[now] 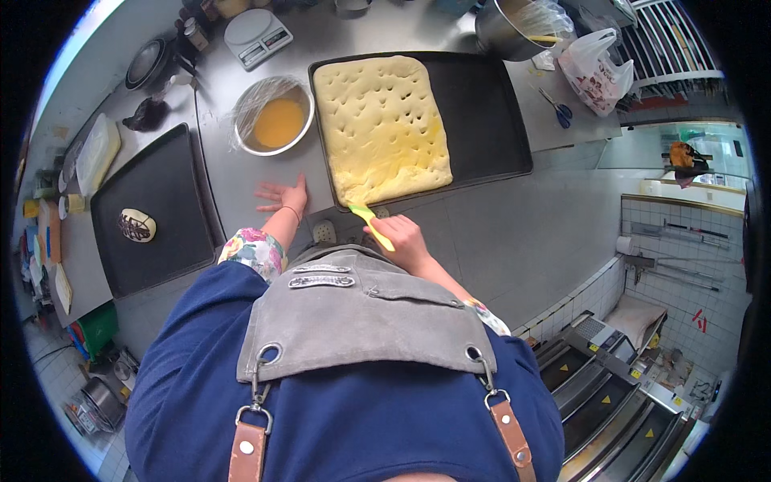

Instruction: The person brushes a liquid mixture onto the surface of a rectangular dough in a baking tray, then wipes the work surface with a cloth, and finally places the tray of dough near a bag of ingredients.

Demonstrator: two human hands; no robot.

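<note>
A slab of dimpled dough point(381, 120) covers the left part of a black baking tray point(490, 112), with a yellow glossy sheen on parts of its surface. My right hand point(399, 238) grips a yellow-green brush point(377, 230), its head against the dough's lower-left corner. My left hand point(283, 198) lies with fingers spread on the steel counter point(241, 181), just below a metal bowl of orange-yellow liquid point(278, 124), partly draped in clear film.
A second black tray point(169, 201) at left holds a small dark-streaked bun point(137, 226). Around the back are a white scale point(255, 37), a large steel pot point(499, 32), blue-handled scissors point(562, 112) and a plastic bag point(598, 68). Metal equipment point(610, 402) stands at lower right.
</note>
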